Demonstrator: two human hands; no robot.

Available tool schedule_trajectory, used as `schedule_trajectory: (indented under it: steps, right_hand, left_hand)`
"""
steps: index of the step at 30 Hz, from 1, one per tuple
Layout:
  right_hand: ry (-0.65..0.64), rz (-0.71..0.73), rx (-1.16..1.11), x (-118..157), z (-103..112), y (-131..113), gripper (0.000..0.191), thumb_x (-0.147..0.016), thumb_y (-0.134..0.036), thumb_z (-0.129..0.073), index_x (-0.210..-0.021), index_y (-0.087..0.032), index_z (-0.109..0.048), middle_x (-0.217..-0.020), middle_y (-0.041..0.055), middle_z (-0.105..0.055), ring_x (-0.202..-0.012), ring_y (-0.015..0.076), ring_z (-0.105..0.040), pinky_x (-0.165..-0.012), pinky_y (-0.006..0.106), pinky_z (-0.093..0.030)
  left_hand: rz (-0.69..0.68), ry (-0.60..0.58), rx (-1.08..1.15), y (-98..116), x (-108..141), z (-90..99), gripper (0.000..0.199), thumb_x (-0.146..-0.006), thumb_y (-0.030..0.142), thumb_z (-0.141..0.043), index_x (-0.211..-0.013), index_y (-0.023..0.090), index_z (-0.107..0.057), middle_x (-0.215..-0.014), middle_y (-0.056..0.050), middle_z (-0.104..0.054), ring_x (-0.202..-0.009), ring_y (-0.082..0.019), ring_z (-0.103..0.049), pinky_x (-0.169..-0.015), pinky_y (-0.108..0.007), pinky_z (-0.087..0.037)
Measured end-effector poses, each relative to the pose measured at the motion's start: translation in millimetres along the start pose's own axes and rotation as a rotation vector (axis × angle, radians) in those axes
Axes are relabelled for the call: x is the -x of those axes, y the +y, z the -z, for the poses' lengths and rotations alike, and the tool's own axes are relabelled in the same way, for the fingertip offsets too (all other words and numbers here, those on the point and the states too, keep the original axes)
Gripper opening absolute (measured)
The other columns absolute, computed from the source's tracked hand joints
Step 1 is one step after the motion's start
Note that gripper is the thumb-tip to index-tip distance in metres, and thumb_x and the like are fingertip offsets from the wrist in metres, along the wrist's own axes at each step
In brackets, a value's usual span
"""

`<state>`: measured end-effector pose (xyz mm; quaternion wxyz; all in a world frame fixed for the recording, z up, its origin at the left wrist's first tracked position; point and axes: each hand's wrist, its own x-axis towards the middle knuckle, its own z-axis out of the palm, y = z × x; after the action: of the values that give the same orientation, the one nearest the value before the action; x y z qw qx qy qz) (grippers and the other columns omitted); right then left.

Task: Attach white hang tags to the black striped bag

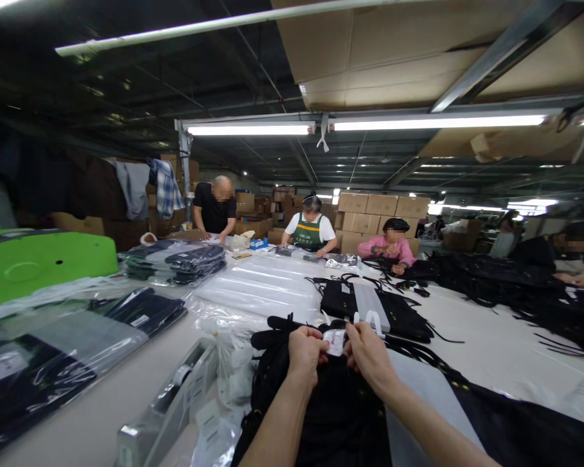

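My left hand (pixel 307 353) pinches the left edge of a small white packet (pixel 335 342) with faint print. At the packet's right side, my right hand (pixel 365 350) has its thumb and fingers closed on the edge. Both hands are just above a black fabric item (pixel 340 405) with straps, which lies on the table in front of me. A white sheet (pixel 428 402) rests on black fabric under my right forearm. Beyond my hands lies a folded black item (pixel 377 308) with a white band around it.
Clear plastic bags (pixel 265 285) are stacked mid-table. A grey tape dispenser (pixel 168 402) and bagged dark garments (pixel 78 344) are at left, near a green panel (pixel 48 266). Several people work around the table. Black fabric (pixel 506 279) is heaped at right.
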<state>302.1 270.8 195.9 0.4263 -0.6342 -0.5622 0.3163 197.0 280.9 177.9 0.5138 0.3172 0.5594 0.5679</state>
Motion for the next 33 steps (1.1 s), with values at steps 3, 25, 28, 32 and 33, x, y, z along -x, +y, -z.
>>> schedule_trajectory:
  steps: [3, 25, 28, 32, 33]
  right_hand:
    - [0.016, 0.028, -0.074, 0.1, 1.5, 3.6, 0.018, -0.086, -0.029, -0.041, -0.070, -0.020, -0.042, -0.045, -0.0071, -0.048, -0.034, 0.0073, -0.045, -0.036, 0.018, -0.034]
    - [-0.064, 0.351, 0.116, -37.9, 5.6, -23.8, 0.024, -0.062, -0.009, -0.061, -0.079, -0.024, -0.066, -0.078, -0.0013, -0.055, -0.071, 0.0138, -0.052, -0.079, 0.027, -0.040]
    - [-0.012, 0.240, 0.075, -54.6, 1.8, -20.0, 0.012, -0.074, -0.017, -0.053, -0.064, -0.019, -0.060, -0.062, 0.0002, -0.053, -0.064, 0.0152, -0.056, -0.073, 0.030, -0.045]
    - [0.060, 0.037, -0.039, -76.0, 0.6, -8.6, 0.022, -0.081, -0.019, -0.042, -0.060, -0.018, -0.045, -0.052, 0.0001, -0.051, -0.051, 0.0138, -0.058, -0.058, 0.028, -0.051]
    - [0.082, 0.007, -0.058, -79.6, 0.3, -5.8, 0.021, -0.082, -0.016, -0.041, -0.061, -0.018, -0.043, -0.053, 0.0003, -0.052, -0.054, 0.0136, -0.060, -0.059, 0.027, -0.052]
  left_hand:
    - [-0.020, 0.009, -0.006, -1.7, -2.3, -0.2, 0.023, -0.055, -0.009, -0.051, -0.056, 0.014, -0.047, -0.033, 0.006, -0.045, -0.025, -0.007, -0.038, -0.028, -0.015, -0.022]
    - [-0.333, -0.075, 0.194, 5.0, -12.3, 12.7, 0.020, -0.065, 0.026, -0.056, -0.079, 0.011, -0.055, -0.056, 0.000, -0.056, -0.046, -0.009, -0.051, -0.042, -0.018, -0.037]
    - [-0.378, -0.075, 0.087, -3.2, -11.7, 11.0, 0.022, -0.076, 0.031, -0.046, -0.087, 0.012, -0.052, -0.064, -0.002, -0.057, -0.051, -0.012, -0.054, -0.048, -0.022, -0.041]
    - [-0.534, -0.111, -0.166, -22.2, -2.5, 7.4, 0.009, -0.069, 0.012, -0.051, -0.075, 0.015, -0.057, -0.068, -0.004, -0.057, -0.063, -0.017, -0.054, -0.064, -0.030, -0.042]
    - [-0.620, -0.124, -0.298, -27.2, 1.0, 5.9, 0.011, -0.068, 0.008, -0.049, -0.071, 0.015, -0.058, -0.073, -0.005, -0.058, -0.070, -0.019, -0.054, -0.069, -0.032, -0.041]
